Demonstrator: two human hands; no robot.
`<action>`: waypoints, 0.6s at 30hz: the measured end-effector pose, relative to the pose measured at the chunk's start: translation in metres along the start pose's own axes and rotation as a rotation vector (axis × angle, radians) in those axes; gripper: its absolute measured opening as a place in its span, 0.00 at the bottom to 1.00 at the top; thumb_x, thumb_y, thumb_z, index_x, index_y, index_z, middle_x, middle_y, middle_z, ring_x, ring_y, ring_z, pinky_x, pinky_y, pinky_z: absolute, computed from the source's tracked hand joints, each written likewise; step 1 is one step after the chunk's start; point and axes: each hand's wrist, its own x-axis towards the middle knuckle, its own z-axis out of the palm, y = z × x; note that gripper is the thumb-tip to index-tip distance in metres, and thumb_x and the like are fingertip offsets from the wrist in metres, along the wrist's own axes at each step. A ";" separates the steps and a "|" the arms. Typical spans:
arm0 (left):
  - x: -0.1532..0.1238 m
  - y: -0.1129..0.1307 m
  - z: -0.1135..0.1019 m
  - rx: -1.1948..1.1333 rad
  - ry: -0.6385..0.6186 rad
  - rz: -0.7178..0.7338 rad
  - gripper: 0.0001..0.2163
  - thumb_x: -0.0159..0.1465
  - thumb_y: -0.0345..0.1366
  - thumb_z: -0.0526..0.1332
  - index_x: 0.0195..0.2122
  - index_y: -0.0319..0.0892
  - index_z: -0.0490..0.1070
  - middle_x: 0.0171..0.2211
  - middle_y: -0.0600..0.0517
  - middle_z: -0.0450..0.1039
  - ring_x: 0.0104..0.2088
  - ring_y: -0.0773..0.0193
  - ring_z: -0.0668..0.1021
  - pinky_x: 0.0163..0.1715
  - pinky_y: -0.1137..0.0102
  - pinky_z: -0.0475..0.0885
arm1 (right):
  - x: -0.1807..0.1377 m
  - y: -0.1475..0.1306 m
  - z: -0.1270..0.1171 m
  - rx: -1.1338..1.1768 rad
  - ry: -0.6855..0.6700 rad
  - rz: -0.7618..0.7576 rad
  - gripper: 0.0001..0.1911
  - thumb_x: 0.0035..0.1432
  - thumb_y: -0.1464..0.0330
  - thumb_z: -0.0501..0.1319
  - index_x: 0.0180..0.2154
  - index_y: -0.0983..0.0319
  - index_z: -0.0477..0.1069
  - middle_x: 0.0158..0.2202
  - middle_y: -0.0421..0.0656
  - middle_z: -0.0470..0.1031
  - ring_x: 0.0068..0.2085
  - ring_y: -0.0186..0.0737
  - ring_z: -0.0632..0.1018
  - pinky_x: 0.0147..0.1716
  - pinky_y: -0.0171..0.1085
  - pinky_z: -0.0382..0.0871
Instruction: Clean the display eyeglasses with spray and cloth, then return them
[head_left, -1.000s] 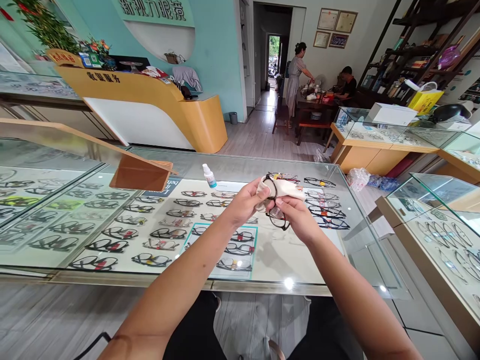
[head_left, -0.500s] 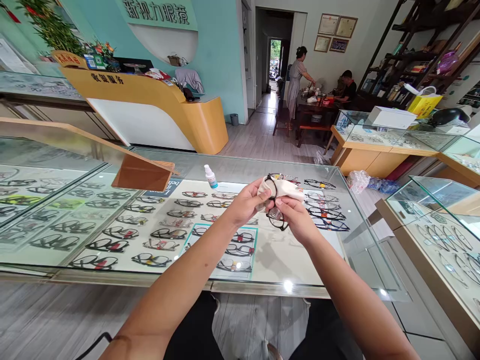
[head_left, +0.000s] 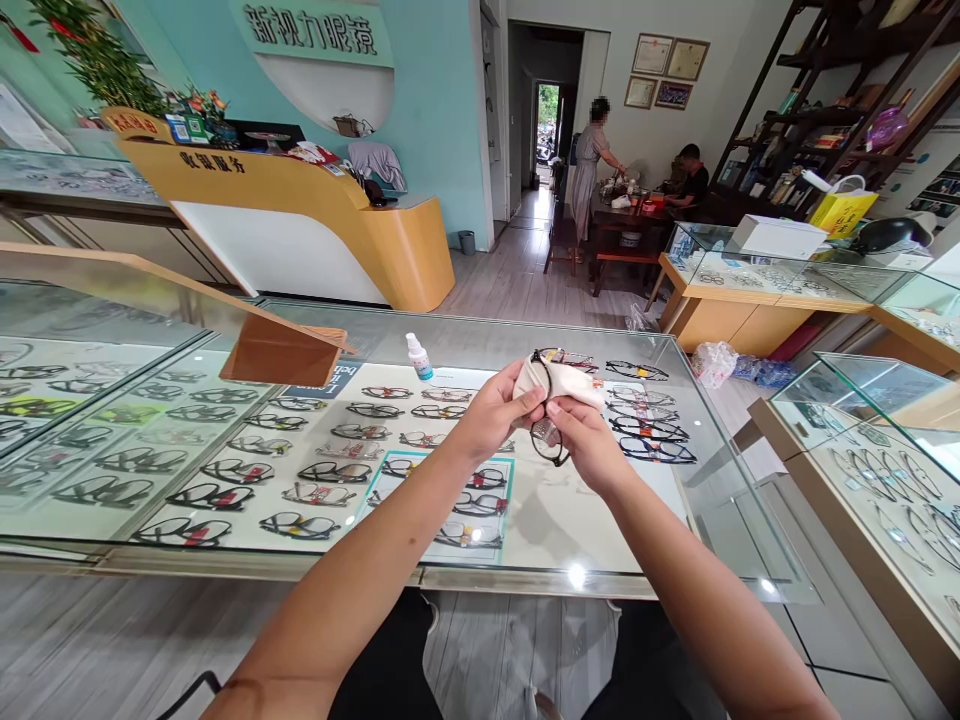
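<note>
Above the glass display case, my left hand is closed on a pale cleaning cloth wrapped about the upper lens of a pair of eyeglasses. My right hand pinches the dark frame near its middle, with the lower lens hanging below the fingers. The glasses are held with one lens above the other. Part of the upper lens is covered by the cloth and my left fingers. A small white spray bottle with blue liquid stands on the glass to the left.
Rows of eyeglasses lie inside the glass display case. A wooden-framed mirror or stand rests on it at left. More display cases stand at right. Beyond are a yellow counter and two people at a dark table.
Both hands stay close together on the glasses and cloth. My fingers shift slightly and the lower lens turns a little. The camera view moves very slightly.
</note>
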 end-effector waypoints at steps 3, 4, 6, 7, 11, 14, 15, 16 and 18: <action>0.001 -0.006 0.001 0.027 0.097 0.035 0.24 0.60 0.56 0.77 0.37 0.41 0.71 0.19 0.59 0.68 0.17 0.74 0.66 0.18 0.77 0.61 | -0.001 0.001 0.008 -0.053 -0.016 -0.001 0.23 0.63 0.46 0.71 0.38 0.60 0.83 0.36 0.42 0.78 0.31 0.35 0.67 0.33 0.38 0.64; 0.002 -0.008 0.001 0.041 0.135 0.045 0.26 0.61 0.60 0.74 0.34 0.41 0.69 0.18 0.59 0.67 0.15 0.74 0.65 0.17 0.77 0.60 | -0.001 0.001 0.010 -0.072 -0.017 0.001 0.24 0.62 0.45 0.71 0.37 0.60 0.83 0.36 0.43 0.77 0.31 0.35 0.67 0.33 0.38 0.65; 0.003 -0.009 0.000 0.046 0.162 0.042 0.29 0.62 0.65 0.70 0.30 0.41 0.68 0.16 0.57 0.67 0.14 0.74 0.64 0.16 0.77 0.59 | -0.002 0.001 0.012 -0.092 -0.022 0.006 0.25 0.62 0.44 0.71 0.37 0.60 0.83 0.35 0.43 0.77 0.31 0.36 0.67 0.34 0.38 0.64; 0.003 -0.008 0.000 0.035 0.145 0.028 0.29 0.63 0.65 0.70 0.30 0.41 0.68 0.16 0.56 0.67 0.14 0.73 0.65 0.16 0.76 0.61 | -0.002 0.000 0.010 -0.087 -0.024 0.007 0.24 0.62 0.44 0.70 0.37 0.60 0.83 0.35 0.43 0.77 0.32 0.36 0.67 0.34 0.38 0.64; 0.001 0.002 0.000 -0.053 0.017 -0.022 0.23 0.59 0.54 0.78 0.38 0.40 0.73 0.22 0.55 0.73 0.21 0.70 0.73 0.23 0.76 0.69 | -0.001 -0.002 0.000 -0.056 -0.014 0.016 0.21 0.67 0.48 0.68 0.39 0.59 0.83 0.32 0.41 0.74 0.33 0.37 0.67 0.35 0.38 0.62; 0.000 0.003 0.001 -0.072 -0.019 -0.041 0.23 0.57 0.46 0.81 0.44 0.41 0.74 0.23 0.58 0.71 0.21 0.72 0.72 0.22 0.77 0.67 | -0.003 -0.004 0.001 -0.070 -0.016 0.005 0.22 0.66 0.47 0.69 0.39 0.59 0.83 0.33 0.41 0.74 0.32 0.36 0.67 0.36 0.38 0.62; -0.001 0.002 0.001 -0.068 -0.006 -0.041 0.23 0.57 0.47 0.81 0.43 0.41 0.74 0.22 0.59 0.70 0.19 0.73 0.70 0.21 0.78 0.66 | -0.004 -0.005 0.003 -0.083 -0.015 0.000 0.22 0.65 0.46 0.69 0.38 0.59 0.83 0.34 0.41 0.75 0.32 0.36 0.67 0.36 0.38 0.63; 0.000 0.000 0.002 -0.062 0.020 -0.036 0.23 0.57 0.49 0.80 0.41 0.41 0.74 0.21 0.59 0.69 0.18 0.73 0.68 0.19 0.78 0.64 | -0.004 -0.005 0.006 -0.100 -0.011 -0.001 0.23 0.63 0.45 0.70 0.37 0.59 0.83 0.35 0.42 0.76 0.33 0.36 0.67 0.36 0.38 0.64; 0.001 -0.004 0.002 -0.042 0.094 -0.018 0.25 0.60 0.57 0.76 0.36 0.41 0.72 0.20 0.58 0.69 0.16 0.74 0.66 0.17 0.78 0.62 | -0.006 -0.006 0.011 -0.144 0.001 0.015 0.25 0.61 0.43 0.70 0.36 0.59 0.83 0.37 0.43 0.77 0.34 0.38 0.68 0.37 0.39 0.65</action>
